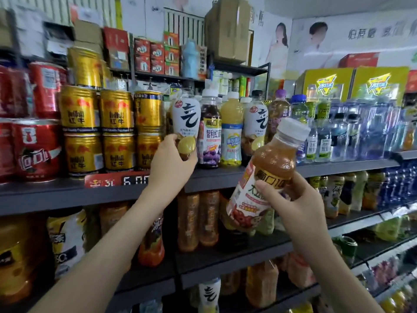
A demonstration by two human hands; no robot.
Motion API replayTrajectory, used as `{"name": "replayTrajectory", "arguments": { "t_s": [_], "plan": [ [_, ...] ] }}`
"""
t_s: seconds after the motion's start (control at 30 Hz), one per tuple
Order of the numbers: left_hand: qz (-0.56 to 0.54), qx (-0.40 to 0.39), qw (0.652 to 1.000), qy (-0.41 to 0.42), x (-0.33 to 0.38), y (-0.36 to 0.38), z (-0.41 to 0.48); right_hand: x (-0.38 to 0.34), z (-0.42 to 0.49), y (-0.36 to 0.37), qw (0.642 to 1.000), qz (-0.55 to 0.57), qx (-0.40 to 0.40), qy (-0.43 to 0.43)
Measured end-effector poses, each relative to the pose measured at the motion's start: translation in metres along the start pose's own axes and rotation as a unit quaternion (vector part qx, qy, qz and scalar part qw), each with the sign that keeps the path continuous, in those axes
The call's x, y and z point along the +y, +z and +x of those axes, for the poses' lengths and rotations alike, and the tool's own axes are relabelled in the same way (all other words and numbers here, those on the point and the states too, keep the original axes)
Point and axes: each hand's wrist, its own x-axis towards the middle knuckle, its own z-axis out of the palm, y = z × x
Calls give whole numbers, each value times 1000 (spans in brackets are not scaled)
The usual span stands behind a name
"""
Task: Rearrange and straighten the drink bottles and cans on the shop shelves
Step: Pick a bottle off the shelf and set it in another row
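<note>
White bottle [186, 118], base hidden in left grip [171, 163]; amber bottle [274, 163], label half-covered in right grip [295, 204]

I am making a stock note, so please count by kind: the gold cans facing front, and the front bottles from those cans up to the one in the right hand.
Gold can: 7
White-label bottle: 2, one in the left hand's grip
Purple grape bottle: 1
Yellow bottle: 1
Amber bottle, in the right hand's grip: 1
Total: 12
</note>
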Motion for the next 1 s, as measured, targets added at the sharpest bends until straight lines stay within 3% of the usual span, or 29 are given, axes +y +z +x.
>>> {"name": "replayTrajectory", "arguments": {
  "t_s": [0.5,1.0],
  "plan": [
    [77,68,990,-101,6,39,42,30,104,12,992,106,-53,-49],
    [-62,183,978,-83,12,4,-9,29,138,60,984,-15,-131,-123]
  ]
}}
